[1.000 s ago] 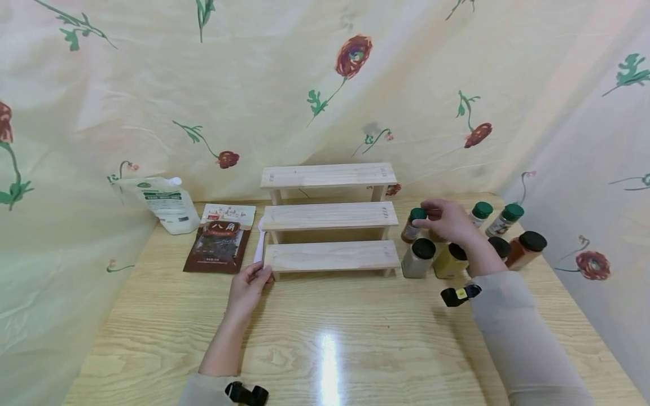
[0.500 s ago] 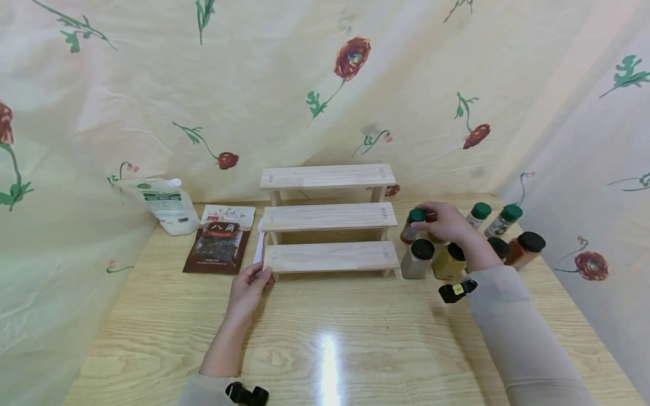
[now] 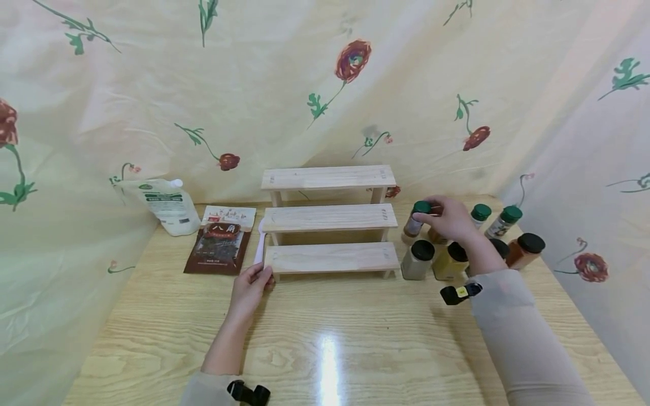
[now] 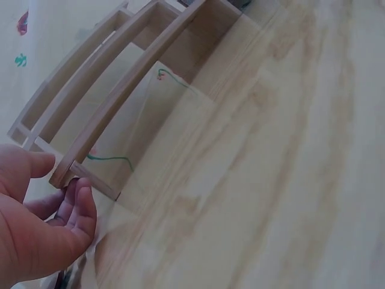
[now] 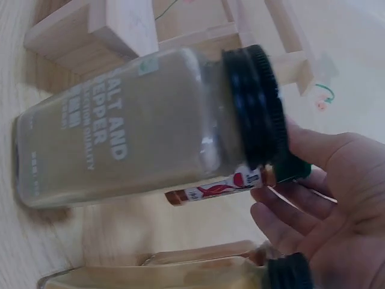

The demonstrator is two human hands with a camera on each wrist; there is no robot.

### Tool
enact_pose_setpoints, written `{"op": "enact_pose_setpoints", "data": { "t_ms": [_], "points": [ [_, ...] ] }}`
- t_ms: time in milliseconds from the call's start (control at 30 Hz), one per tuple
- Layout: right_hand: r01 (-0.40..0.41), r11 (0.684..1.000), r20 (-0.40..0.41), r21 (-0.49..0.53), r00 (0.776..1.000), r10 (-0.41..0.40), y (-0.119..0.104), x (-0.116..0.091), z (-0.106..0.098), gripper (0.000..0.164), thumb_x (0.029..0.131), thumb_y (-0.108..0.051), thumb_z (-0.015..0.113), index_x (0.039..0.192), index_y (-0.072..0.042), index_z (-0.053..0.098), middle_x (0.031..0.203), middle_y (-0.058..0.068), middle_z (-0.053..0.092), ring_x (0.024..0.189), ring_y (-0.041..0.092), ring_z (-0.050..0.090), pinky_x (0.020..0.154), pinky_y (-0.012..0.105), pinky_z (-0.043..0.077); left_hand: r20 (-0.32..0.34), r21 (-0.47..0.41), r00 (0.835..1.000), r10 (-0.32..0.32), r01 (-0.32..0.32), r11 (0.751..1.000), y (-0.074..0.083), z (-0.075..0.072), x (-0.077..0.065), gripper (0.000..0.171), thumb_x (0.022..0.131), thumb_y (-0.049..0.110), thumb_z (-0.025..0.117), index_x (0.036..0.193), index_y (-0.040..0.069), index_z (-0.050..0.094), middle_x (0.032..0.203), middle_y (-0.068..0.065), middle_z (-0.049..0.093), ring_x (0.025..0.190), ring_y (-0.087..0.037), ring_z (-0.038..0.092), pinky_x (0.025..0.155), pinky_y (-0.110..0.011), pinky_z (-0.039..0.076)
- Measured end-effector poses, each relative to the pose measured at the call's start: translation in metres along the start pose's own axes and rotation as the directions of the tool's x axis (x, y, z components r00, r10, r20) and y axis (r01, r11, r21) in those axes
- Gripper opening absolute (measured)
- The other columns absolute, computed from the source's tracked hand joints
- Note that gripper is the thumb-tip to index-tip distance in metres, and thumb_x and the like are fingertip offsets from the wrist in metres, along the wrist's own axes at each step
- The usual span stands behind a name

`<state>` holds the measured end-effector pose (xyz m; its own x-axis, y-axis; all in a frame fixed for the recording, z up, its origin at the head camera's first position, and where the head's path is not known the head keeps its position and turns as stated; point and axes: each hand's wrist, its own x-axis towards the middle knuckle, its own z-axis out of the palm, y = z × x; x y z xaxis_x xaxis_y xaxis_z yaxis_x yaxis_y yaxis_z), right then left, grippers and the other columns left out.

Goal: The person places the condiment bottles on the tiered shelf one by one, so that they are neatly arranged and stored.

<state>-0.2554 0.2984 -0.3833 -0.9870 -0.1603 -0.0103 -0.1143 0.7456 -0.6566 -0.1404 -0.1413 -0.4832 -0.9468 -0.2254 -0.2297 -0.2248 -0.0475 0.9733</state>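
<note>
My right hand (image 3: 449,219) pinches a small spice bottle (image 3: 413,226) near its green cap, just right of the three-step wooden rack (image 3: 332,257). The bottle leans, its cap toward the hand. In the right wrist view its red-and-white label (image 5: 224,186) shows behind a salt and pepper jar (image 5: 138,126) with a black lid. My left hand (image 3: 250,286) grips the front left end of the rack's lowest step; the left wrist view shows the fingers (image 4: 81,208) curled under that end. A pale lilac plastic spoon or similar thin handle (image 3: 260,242) lies beside the rack, partly hidden.
Around the right hand stand several jars: a yellow one (image 3: 448,268), a reddish one (image 3: 524,254) and green-capped bottles (image 3: 504,221). A star anise packet (image 3: 219,242) lies left of the rack, with a white spouted pouch (image 3: 172,206) behind it. Floral cloth hangs behind the table.
The green-capped bottle has risen slightly and tipped to the right in my right hand. My left hand stays on the rack, which has not moved.
</note>
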Motion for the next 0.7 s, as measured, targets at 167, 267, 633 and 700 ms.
{"op": "enact_pose_setpoints", "data": {
  "t_ms": [167, 267, 633, 700],
  "points": [
    [0.003, 0.999, -0.072, 0.042, 0.997, 0.0, -0.013, -0.004, -0.007, 0.061, 0.098, -0.045, 0.067, 0.136, 0.001, 0.055, 0.132, 0.026, 0.058, 0.124, 0.046, 0.054, 0.096, 0.061, 0.053, -0.027, -0.033, 1.0, -0.002, 0.001, 0.999, 0.002, 0.003, 0.004, 0.04, 0.102, 0.011, 0.063, 0.132, -0.015, 0.054, 0.091, -0.006, 0.064, 0.074, -0.007, 0.06, 0.063, -0.016, 0.056],
    [-0.003, 0.997, -0.102, 0.073, 0.995, 0.01, -0.02, -0.005, -0.011, 0.064, 0.096, -0.049, 0.067, 0.136, 0.0, 0.055, 0.131, 0.024, 0.058, 0.123, 0.043, 0.054, 0.093, 0.054, 0.055, -0.035, -0.045, 0.999, -0.001, 0.0, 0.999, 0.003, 0.004, 0.004, 0.041, 0.101, 0.008, 0.062, 0.133, -0.016, 0.053, 0.089, -0.004, 0.063, 0.071, -0.005, 0.06, 0.062, -0.015, 0.056],
    [0.037, 0.994, -0.224, 0.103, 0.974, -0.013, -0.042, -0.007, -0.029, 0.066, 0.093, -0.055, 0.066, 0.136, -0.006, 0.058, 0.122, 0.014, 0.062, 0.112, 0.025, 0.057, 0.077, 0.024, 0.05, -0.015, -0.16, 1.0, -0.021, 0.019, 0.987, 0.002, 0.004, 0.006, 0.042, 0.1, 0.001, 0.062, 0.134, -0.019, 0.049, 0.085, -0.003, 0.06, 0.07, -0.006, 0.06, 0.061, -0.015, 0.056],
    [0.049, 0.993, -0.244, 0.104, 0.97, -0.022, -0.047, -0.006, -0.033, 0.065, 0.093, -0.055, 0.067, 0.135, -0.006, 0.058, 0.12, 0.012, 0.062, 0.11, 0.022, 0.057, 0.078, 0.025, 0.049, -0.019, -0.173, 0.999, -0.026, 0.023, 0.985, 0.002, 0.005, 0.007, 0.041, 0.1, 0.001, 0.063, 0.133, -0.019, 0.049, 0.085, -0.004, 0.06, 0.07, -0.007, 0.06, 0.061, -0.015, 0.057]
  ]
}}
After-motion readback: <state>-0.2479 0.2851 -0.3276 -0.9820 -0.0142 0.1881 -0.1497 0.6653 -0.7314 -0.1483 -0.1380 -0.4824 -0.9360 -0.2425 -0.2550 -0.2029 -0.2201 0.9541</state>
